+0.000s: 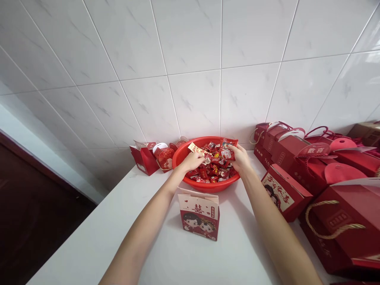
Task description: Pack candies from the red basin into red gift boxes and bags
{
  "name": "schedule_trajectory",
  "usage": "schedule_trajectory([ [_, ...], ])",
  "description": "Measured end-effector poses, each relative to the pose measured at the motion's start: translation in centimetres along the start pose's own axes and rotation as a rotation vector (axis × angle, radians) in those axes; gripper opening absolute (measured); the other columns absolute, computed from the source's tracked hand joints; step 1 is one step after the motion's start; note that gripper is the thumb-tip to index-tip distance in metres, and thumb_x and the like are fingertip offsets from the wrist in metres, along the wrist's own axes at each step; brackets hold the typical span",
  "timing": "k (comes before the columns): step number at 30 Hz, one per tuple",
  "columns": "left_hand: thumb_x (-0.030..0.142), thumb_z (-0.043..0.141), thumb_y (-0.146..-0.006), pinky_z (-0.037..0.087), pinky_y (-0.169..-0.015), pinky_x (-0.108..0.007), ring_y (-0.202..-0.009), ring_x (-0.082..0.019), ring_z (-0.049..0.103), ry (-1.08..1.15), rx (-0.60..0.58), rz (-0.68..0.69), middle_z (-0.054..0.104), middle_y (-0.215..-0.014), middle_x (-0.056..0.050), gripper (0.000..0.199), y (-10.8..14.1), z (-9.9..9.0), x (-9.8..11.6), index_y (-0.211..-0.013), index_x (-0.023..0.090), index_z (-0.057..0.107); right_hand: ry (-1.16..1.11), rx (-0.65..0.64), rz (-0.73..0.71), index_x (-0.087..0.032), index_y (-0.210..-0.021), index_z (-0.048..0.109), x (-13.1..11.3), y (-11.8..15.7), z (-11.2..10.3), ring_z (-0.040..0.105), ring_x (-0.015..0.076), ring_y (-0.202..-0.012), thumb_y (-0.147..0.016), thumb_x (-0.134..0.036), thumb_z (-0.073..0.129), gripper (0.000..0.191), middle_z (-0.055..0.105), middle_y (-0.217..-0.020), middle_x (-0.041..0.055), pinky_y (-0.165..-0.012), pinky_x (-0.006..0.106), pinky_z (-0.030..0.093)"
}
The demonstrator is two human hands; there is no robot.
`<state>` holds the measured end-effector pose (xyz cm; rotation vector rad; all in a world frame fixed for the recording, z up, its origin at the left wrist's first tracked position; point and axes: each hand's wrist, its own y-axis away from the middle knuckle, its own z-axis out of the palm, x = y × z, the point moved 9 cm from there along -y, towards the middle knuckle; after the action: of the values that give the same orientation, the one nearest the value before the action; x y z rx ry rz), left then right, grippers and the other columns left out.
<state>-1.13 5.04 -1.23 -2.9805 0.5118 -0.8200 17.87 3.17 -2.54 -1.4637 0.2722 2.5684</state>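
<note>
A round red plastic basket (204, 188) full of wrapped candies (212, 170) stands against the tiled wall. Over its left side, my left hand (193, 161) is closed, pinching a cream-and-red wrapped packet (196, 149). My right hand (239, 156) grips a red candy packet (227, 152) at the basket's right rim. Between my forearms a small red-and-cream box (199, 217) with a printed couple stands upright, its top flaps raised; its inside is hidden.
Many red gift boxes (308, 154) crowd the right side, some with rope handles. One box with a printed front (279, 192) leans near my right forearm. Smaller red boxes (145, 159) stand left of the basket on the white table (118, 221). A dark brown surface lies far left.
</note>
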Motion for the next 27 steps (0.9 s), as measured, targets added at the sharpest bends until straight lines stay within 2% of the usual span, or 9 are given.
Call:
schedule_trajectory([
  [2,0.024,0.054,-0.086,0.046,-0.072,-0.033,-0.073,-0.024,0.062,-0.060,0.020,-0.039,0.062,-0.065,-0.004,0.024,0.2,-0.3,-0.4,-0.063,0.018,0.060,0.005,0.000,0.003,-0.022,-0.075,0.061,0.1,-0.1,-0.1,0.061,0.0153,-0.055,-0.059,-0.026,0.068,0.018,0.067,-0.063,-0.0030,-0.045,0.023,0.044],
  [4,0.019,0.057,-0.081,0.048,-0.079,-0.036,-0.086,-0.029,0.066,-0.082,0.053,-0.048,0.070,-0.082,-0.009,0.012,0.3,-0.8,-0.4,-0.077,0.018,0.068,0.007,-0.008,0.000,-0.022,-0.075,0.060,0.1,-0.2,-0.1,0.061,0.0160,-0.056,-0.060,-0.026,0.069,0.018,0.067,-0.064,-0.0024,-0.046,0.024,0.045],
  [5,0.015,0.058,-0.079,0.048,-0.084,-0.037,-0.095,-0.030,0.066,-0.094,0.085,-0.031,0.072,-0.093,-0.010,0.015,0.4,-1.1,-0.2,-0.087,0.018,0.071,0.012,-0.016,-0.004,-0.022,-0.075,0.060,0.1,-0.3,-0.1,0.062,0.0162,-0.056,-0.061,-0.026,0.069,0.018,0.067,-0.064,-0.0023,-0.046,0.025,0.046],
  [8,0.008,0.056,-0.077,0.048,-0.094,-0.034,-0.105,-0.027,0.065,-0.119,0.136,0.140,0.073,-0.108,-0.010,0.030,0.5,-1.3,1.6,-0.097,0.019,0.074,0.030,-0.042,-0.025,-0.022,-0.075,0.060,0.1,-0.6,0.0,0.062,0.0161,-0.055,-0.062,-0.027,0.071,0.018,0.066,-0.064,-0.0024,-0.047,0.026,0.048],
  [11,0.008,0.058,-0.075,0.050,-0.091,-0.031,-0.097,-0.024,0.068,-0.162,-0.069,0.292,0.076,-0.099,-0.007,0.029,0.6,1.1,3.2,-0.093,0.020,0.078,0.026,-0.035,-0.034,-0.021,-0.073,0.059,0.0,-0.6,0.0,0.063,0.0161,-0.055,-0.062,-0.025,0.071,0.016,0.066,-0.064,-0.0019,-0.049,0.026,0.050],
  [13,0.009,0.063,-0.073,0.051,-0.086,-0.030,-0.092,-0.024,0.068,-0.238,-0.237,0.270,0.076,-0.095,-0.006,0.029,0.7,2.9,3.0,-0.094,0.020,0.078,0.016,-0.020,-0.025,-0.021,-0.071,0.060,0.0,-0.5,0.0,0.063,0.0159,-0.056,-0.061,-0.022,0.071,0.014,0.067,-0.063,-0.0014,-0.050,0.026,0.051],
  [15,0.011,0.065,-0.073,0.050,-0.080,-0.030,-0.088,-0.026,0.069,-0.332,-0.301,0.219,0.076,-0.092,-0.007,0.025,0.7,3.6,2.6,-0.093,0.021,0.078,0.006,-0.005,-0.010,-0.020,-0.069,0.061,0.0,-0.2,0.0,0.063,0.0153,-0.056,-0.060,-0.020,0.070,0.013,0.067,-0.063,-0.0013,-0.051,0.026,0.052],
  [22,0.021,0.064,-0.081,0.045,-0.074,-0.032,-0.082,-0.027,0.066,-0.409,-0.216,0.166,0.071,-0.082,-0.009,0.007,0.2,3.0,2.5,-0.079,0.020,0.070,-0.004,0.008,-0.004,-0.019,-0.067,0.062,-0.4,0.4,0.2,0.063,0.0146,-0.055,-0.059,-0.018,0.069,0.011,0.066,-0.061,-0.0019,-0.053,0.025,0.052],
  [27,0.029,0.060,-0.087,0.043,-0.067,-0.031,-0.071,-0.022,0.061,-0.157,-0.042,0.169,0.067,-0.077,-0.006,0.015,-0.2,1.1,2.4,-0.078,0.017,0.063,0.006,-0.027,-0.015,-0.019,-0.067,0.062,-0.5,0.5,0.5,0.061,0.0134,-0.052,-0.058,-0.018,0.070,0.012,0.065,-0.059,-0.0025,-0.053,0.025,0.052],
])
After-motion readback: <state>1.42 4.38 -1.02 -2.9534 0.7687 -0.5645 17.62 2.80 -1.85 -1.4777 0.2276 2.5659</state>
